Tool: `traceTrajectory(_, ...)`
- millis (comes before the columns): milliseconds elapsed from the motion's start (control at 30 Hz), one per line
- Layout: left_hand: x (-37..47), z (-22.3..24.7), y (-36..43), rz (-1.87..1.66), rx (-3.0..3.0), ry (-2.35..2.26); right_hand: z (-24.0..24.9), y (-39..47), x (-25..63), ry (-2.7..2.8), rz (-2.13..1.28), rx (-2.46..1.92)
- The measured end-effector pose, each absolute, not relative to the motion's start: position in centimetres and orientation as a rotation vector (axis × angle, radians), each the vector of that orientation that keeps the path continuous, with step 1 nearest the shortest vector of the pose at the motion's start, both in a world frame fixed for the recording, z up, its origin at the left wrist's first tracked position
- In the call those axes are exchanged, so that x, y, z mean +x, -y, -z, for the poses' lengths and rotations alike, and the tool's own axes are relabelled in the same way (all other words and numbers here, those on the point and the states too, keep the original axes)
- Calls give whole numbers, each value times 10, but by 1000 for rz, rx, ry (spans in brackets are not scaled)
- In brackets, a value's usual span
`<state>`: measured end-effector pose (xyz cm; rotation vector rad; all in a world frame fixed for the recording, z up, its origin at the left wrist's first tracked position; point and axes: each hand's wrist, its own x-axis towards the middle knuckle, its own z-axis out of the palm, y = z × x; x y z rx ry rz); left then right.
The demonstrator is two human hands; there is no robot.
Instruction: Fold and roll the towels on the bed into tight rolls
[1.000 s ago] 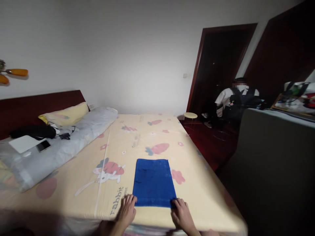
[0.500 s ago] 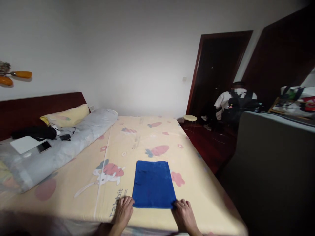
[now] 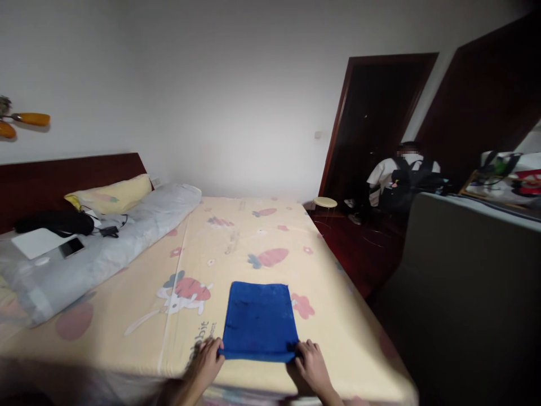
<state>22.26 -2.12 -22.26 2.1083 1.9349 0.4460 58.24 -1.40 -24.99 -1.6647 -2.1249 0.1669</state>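
Note:
A blue cloth (image 3: pixel 260 318) lies spread in a rough rectangle near the front edge of the bed. My left hand (image 3: pixel 208 361) pinches its near left corner. At the near right corner, my right hand (image 3: pixel 311 363) has its fingers closed on the cloth. The near edge between both hands is slightly raised and creased, while the far edge rests flat. Beneath it is a pale yellow bed sheet (image 3: pixel 147 338) printed with carrots, flowers and a rabbit.
A grey rolled quilt (image 3: pixel 139 239) bears a white flat object (image 3: pixel 38 242), a phone (image 3: pixel 72 247) and black cables. A yellow pillow (image 3: pixel 112 194) leans by the headboard. Right of the bed are a round stool (image 3: pixel 325 202), a seated person (image 3: pixel 382 175) and a dark panel (image 3: pixel 456 282).
Both hands have drawn the cloth slightly toward me and to the left. Its near edge now lifts a little and creases. The view has shifted slightly.

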Motion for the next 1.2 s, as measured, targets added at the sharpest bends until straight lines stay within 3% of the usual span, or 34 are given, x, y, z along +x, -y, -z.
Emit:
traceTrajectory(300,253,237,5,-347,2062,-2399,271,8,561,1906,196,-1769)
traceTrajectory(500,302,261,3,-353,2170,-2086,283,11,516,1967,195,-1584)
traceTrajectory(667,343,279,-1,-253,2212,-1903,276,7,470,2040,-23,-1531)
traceTrajectory(967,275,254,3,-314,2268,-2181,292,6,541,1961,8,-1617)
traceTrajectory(1200,254,245,12,-403,2298,-2067,296,19,570,2003,13,-1538)
